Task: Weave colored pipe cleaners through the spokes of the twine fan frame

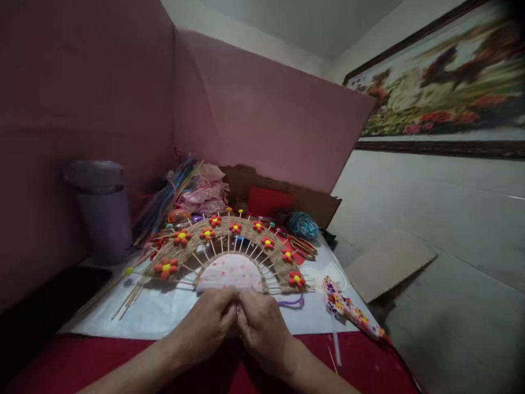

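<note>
Half-round twine fan on the worktop, just beyond the knuckles, long straight edge running left to right. Left hand and right hand about equally near, meeting before that edge's middle; contact hidden. Fingers clenched, tips together; cannot tell what, if anything, they pinch. Purple strip near the right hand.
</note>
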The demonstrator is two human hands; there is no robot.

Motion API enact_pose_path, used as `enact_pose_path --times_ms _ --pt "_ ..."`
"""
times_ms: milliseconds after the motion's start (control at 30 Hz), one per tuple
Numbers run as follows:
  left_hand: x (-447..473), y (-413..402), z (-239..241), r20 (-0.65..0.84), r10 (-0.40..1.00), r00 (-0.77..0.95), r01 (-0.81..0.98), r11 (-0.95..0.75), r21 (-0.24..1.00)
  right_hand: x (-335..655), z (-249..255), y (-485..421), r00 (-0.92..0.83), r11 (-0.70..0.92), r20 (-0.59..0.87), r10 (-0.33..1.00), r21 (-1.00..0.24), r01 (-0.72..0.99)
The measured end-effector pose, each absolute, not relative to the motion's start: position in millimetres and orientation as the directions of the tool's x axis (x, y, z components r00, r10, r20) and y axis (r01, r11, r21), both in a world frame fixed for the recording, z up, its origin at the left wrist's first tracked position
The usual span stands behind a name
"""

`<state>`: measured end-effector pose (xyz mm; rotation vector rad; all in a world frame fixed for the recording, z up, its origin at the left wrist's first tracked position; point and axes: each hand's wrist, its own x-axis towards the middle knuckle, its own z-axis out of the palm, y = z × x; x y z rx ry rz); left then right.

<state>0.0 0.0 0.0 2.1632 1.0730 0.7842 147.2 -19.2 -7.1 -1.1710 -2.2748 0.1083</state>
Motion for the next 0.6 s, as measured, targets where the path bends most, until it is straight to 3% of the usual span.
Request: enact_pose_path --times_ms 133,333,600 --pt "1 0 6 0.267 0.852 0.451 0.446 -0.474 0.759 152 7 -15 -0.417 0.599 0.461 0.783 -0.384 0.703" --pt "2 1 14 0.324 0.857 0.400 0.242 -0.440 0.865 156 14 -12 -0.285 0.532 0.470 0.835 -0.559 0.636" --pt "5 5 10 0.231 0.907 0.352 0.010 -0.250 0.968 155 17 -14 -0.265 0.551 0.513 0.816 -0.555 0.623"
